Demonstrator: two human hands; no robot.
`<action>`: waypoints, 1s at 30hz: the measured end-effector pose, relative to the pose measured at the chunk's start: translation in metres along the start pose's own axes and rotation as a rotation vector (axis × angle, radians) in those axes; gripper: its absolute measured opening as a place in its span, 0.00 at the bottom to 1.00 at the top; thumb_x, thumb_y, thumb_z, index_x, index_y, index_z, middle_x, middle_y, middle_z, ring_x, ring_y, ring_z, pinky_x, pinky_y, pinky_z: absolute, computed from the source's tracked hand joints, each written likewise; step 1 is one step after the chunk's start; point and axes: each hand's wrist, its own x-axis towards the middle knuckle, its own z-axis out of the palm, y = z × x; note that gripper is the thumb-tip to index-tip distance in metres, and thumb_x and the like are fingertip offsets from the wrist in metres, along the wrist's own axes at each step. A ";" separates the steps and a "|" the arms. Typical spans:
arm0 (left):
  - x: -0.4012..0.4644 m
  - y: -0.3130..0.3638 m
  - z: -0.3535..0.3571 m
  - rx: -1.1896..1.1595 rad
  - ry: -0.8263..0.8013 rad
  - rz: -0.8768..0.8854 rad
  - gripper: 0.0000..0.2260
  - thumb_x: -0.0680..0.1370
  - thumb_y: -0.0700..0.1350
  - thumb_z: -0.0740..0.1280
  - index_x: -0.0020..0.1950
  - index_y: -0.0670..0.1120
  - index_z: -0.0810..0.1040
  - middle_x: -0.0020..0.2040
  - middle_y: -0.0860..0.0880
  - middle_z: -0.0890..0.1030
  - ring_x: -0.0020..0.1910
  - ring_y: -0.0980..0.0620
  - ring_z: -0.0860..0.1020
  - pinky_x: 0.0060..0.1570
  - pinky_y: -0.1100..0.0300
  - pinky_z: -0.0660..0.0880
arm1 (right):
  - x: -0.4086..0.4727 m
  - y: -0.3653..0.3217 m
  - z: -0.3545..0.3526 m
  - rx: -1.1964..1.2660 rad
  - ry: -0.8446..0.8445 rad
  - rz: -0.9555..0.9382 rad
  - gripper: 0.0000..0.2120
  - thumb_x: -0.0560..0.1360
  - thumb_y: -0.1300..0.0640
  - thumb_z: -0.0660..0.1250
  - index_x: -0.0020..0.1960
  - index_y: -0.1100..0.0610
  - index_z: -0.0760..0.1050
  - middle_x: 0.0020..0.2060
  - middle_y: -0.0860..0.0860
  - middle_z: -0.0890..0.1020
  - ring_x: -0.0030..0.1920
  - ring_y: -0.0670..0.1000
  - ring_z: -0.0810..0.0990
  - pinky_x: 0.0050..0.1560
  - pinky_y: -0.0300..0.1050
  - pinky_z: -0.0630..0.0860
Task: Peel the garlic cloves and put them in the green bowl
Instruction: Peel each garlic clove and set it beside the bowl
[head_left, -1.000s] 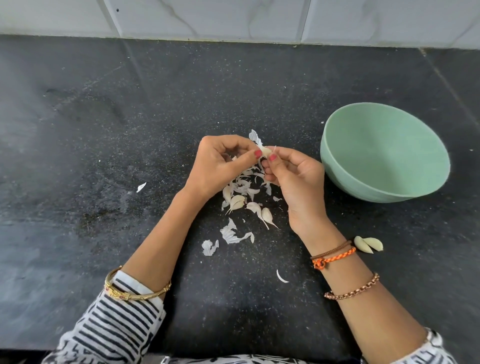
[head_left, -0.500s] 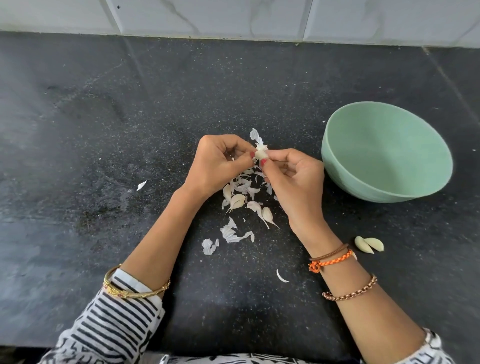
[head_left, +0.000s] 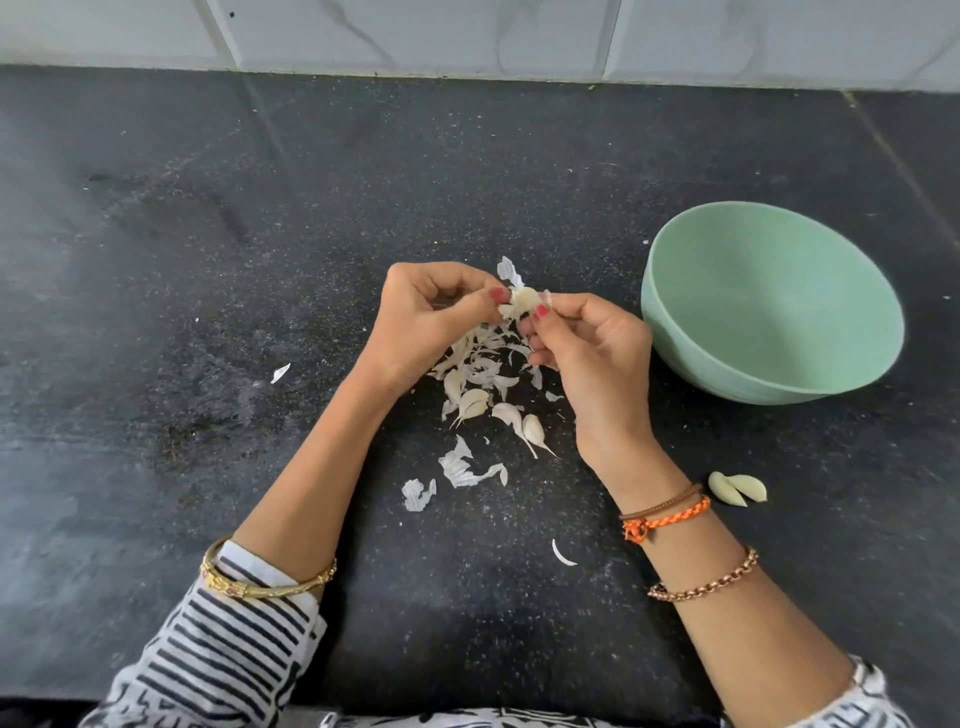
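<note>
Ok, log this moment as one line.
step: peeling | left hand and right hand: pinching garlic clove | green bowl: empty | two peeled cloves: on counter

The garlic clove (head_left: 522, 302) between the two thumbs now shows more of its pale, bare flesh than a second ago, when only a small tip peeked out. The right hand (head_left: 597, 358) has turned, its thumb drawn slightly away from the left hand (head_left: 431, 322), and a thin shred of skin (head_left: 545, 296) stands at its thumb tip.
</note>
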 end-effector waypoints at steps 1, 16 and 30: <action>0.000 -0.001 0.000 0.010 -0.025 0.002 0.02 0.70 0.42 0.69 0.39 0.45 0.81 0.30 0.54 0.81 0.30 0.56 0.76 0.33 0.65 0.72 | 0.000 0.000 0.000 -0.012 -0.002 -0.012 0.09 0.74 0.68 0.65 0.41 0.56 0.79 0.34 0.50 0.82 0.34 0.42 0.79 0.34 0.34 0.75; -0.001 0.003 0.002 -0.088 -0.092 -0.078 0.12 0.70 0.34 0.66 0.31 0.48 0.82 0.25 0.53 0.79 0.23 0.60 0.68 0.25 0.67 0.62 | 0.003 0.006 -0.003 -0.210 0.013 -0.183 0.14 0.72 0.70 0.67 0.41 0.51 0.79 0.34 0.46 0.81 0.33 0.42 0.80 0.34 0.35 0.77; 0.002 0.003 0.011 -0.228 0.036 -0.195 0.09 0.63 0.34 0.62 0.24 0.44 0.72 0.20 0.52 0.70 0.21 0.59 0.65 0.22 0.69 0.62 | -0.001 0.002 0.001 -0.179 -0.018 -0.314 0.10 0.71 0.70 0.68 0.47 0.58 0.80 0.33 0.46 0.81 0.33 0.43 0.81 0.35 0.35 0.77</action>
